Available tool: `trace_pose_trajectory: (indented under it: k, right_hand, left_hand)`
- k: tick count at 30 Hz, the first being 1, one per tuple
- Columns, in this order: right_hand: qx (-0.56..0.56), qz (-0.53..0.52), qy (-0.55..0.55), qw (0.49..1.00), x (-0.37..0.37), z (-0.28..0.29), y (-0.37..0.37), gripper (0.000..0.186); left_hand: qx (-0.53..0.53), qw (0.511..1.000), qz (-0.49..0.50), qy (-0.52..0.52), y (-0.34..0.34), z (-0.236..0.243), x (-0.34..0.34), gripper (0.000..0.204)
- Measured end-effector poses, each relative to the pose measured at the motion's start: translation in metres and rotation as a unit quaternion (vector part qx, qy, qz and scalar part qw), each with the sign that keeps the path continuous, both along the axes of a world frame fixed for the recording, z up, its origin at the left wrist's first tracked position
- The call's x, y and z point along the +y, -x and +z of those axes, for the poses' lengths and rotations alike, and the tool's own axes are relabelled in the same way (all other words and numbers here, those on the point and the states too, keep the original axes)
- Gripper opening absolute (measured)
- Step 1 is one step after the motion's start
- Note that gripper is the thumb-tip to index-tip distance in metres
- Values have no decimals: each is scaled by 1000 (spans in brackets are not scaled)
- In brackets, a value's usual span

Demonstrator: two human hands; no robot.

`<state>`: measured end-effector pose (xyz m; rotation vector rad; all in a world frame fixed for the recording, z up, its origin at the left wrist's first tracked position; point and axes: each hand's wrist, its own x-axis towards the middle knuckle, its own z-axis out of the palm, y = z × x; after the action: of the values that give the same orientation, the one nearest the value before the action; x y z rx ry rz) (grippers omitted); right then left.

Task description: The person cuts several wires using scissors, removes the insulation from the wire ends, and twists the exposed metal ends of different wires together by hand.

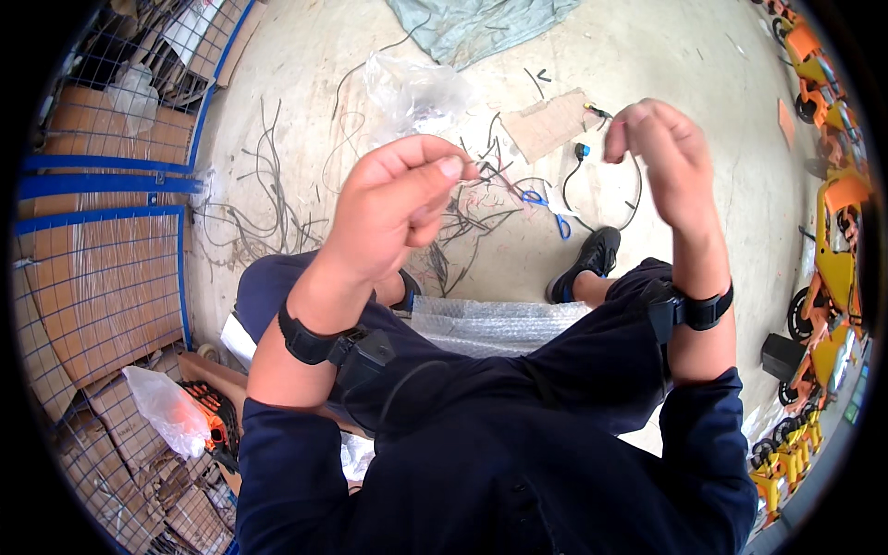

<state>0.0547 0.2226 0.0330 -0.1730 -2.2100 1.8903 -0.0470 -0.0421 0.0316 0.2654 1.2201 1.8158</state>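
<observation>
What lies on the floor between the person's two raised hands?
In the head view, between the left hand and right hand lie blue-handled scissors, scattered wire offcuts and a cardboard scrap.

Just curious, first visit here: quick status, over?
Left hand pinching thin wire. Right hand raised, pinching black cable. Blue scissors and wire scraps on floor below.

Matt, rough concrete floor [647, 55], dusty and scuffed. Thin dull rubber-sheathed wire offcuts [268, 199] strewn about. Glossy blue plastic handles on scissors [548, 205]. Crinkled clear plastic bag [412, 88], shiny. Bubble wrap [495, 322] over the lap, translucent and dimpled. Flat brown cardboard scrap [552, 123], matt. Dark matt cloth trousers [555, 370]. Painted blue metal wire cage [102, 277]. Glossy orange plastic toy vehicles [837, 250].
</observation>
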Motion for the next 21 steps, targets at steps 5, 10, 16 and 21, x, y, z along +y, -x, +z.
trace_pose_trajectory:
  k: [5,10,16,21]
  right_hand:
    - [-60,-3,-52,997,-9,-2,0,26]
    - [-70,87,-102,988,-49,10,-5,22]
    - [-93,119,61,987,-58,9,-13,14]
    - [59,97,-206,972,-52,16,-11,9]
  left_hand:
    - [25,1000,-5,-4,-2,-2,2,19]
    - [18,1000,-23,4,-9,0,9,19]
    - [35,998,-42,-19,-7,-2,10,20]
    - [188,981,-38,16,-13,-3,13,21]
